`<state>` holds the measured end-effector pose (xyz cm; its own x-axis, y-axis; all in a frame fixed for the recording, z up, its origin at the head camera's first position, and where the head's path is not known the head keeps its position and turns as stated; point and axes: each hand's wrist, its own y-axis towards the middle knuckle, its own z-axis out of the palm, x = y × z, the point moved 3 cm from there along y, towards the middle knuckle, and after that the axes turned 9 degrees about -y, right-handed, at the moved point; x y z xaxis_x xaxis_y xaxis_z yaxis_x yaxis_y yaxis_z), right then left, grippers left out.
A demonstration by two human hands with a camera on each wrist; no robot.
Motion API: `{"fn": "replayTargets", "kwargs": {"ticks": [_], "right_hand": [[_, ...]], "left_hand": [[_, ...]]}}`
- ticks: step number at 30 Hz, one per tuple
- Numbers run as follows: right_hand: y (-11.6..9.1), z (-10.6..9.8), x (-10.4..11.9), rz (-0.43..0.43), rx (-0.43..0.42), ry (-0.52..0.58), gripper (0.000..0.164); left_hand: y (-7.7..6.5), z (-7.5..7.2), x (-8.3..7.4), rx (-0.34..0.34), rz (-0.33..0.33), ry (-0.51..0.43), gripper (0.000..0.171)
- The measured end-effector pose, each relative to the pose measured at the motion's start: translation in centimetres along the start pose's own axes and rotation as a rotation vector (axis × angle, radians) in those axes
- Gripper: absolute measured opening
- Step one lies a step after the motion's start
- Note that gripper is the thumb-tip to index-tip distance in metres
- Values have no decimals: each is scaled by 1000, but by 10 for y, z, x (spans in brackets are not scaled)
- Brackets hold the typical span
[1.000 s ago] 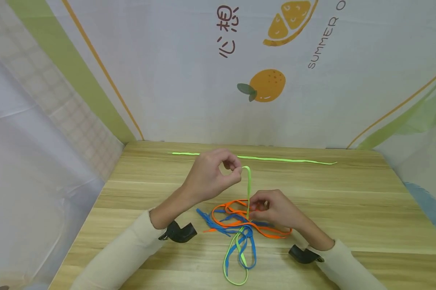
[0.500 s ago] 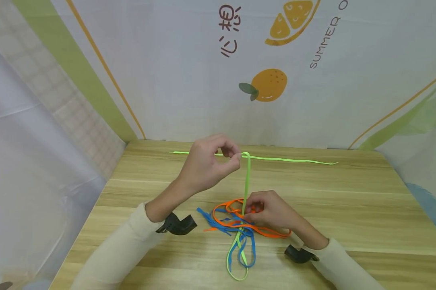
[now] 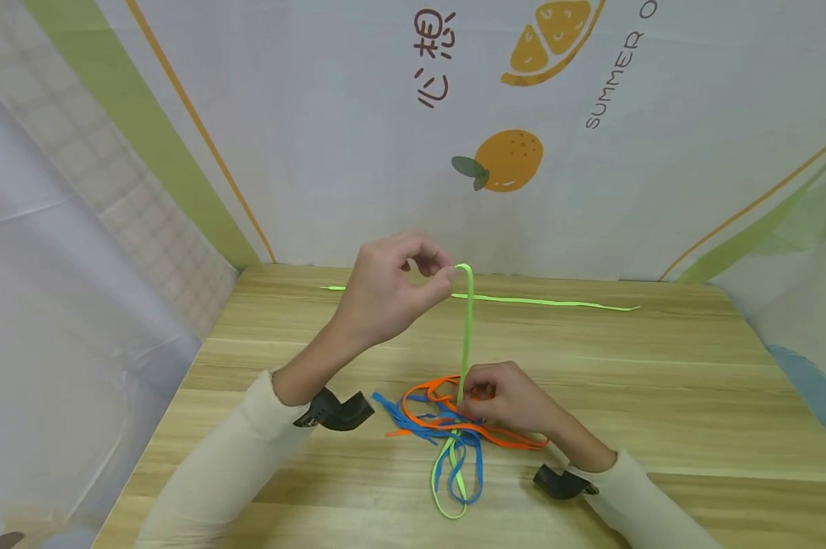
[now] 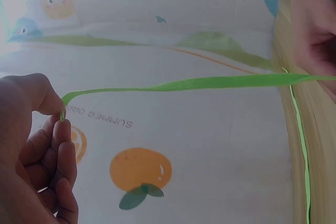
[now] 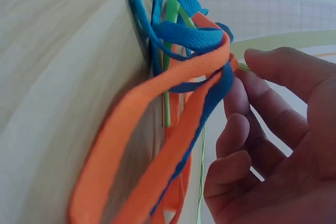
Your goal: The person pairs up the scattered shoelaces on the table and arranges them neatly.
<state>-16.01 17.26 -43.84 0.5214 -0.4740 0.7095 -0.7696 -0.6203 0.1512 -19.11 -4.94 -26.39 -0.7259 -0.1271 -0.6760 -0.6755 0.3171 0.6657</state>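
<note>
A lime-green shoelace [image 3: 467, 328] runs upright between my two hands, pulled nearly straight. My left hand [image 3: 388, 293] pinches its upper end between thumb and forefinger, high over the table; the left wrist view shows this green lace [image 4: 220, 81] bending over at the fingertips. Lower down, my right hand [image 3: 515, 396] pinches the same lace right at a tangle of laces. In that tangle, an orange shoelace [image 5: 123, 111] and blue shoelaces [image 5: 191, 36] loop over each other. A loop of the green lace hangs out at the tangle's near side, beside a blue loop.
Another lime-green shoelace [image 3: 550, 303] lies stretched straight along the back of the wooden table [image 3: 660, 381]. A white printed cloth [image 3: 358, 152] hangs behind the table's far edge. Dark wrist mounts [image 3: 347, 412] stick out from both sleeves.
My left hand has risen, drawing more green lace up from the tangle. The green loop at the near side has shrunk. My right hand has shifted slightly left, now pinching the lace.
</note>
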Motion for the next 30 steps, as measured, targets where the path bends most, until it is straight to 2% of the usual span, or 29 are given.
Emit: {"fn": "replayTargets", "kwargs": {"ticks": [7, 14, 18, 23, 30], "right_hand": [[-2, -4, 1, 31, -11, 32, 15], [-5, -6, -1, 58, 16, 123, 15], [-6, -7, -3, 68, 46, 185, 12], [-9, -12, -2, 65, 44, 208, 14], [-15, -23, 3, 66, 54, 285, 11]], "left_hand": [[1, -17, 22, -68, -108, -19, 6], [-2, -32, 47, -123, -214, -30, 6], [-6, -39, 61, -149, -267, -23, 7], [-14, -46, 79, -171, -326, -7, 9], [-28, -56, 102, -194, -418, 53, 15]]}}
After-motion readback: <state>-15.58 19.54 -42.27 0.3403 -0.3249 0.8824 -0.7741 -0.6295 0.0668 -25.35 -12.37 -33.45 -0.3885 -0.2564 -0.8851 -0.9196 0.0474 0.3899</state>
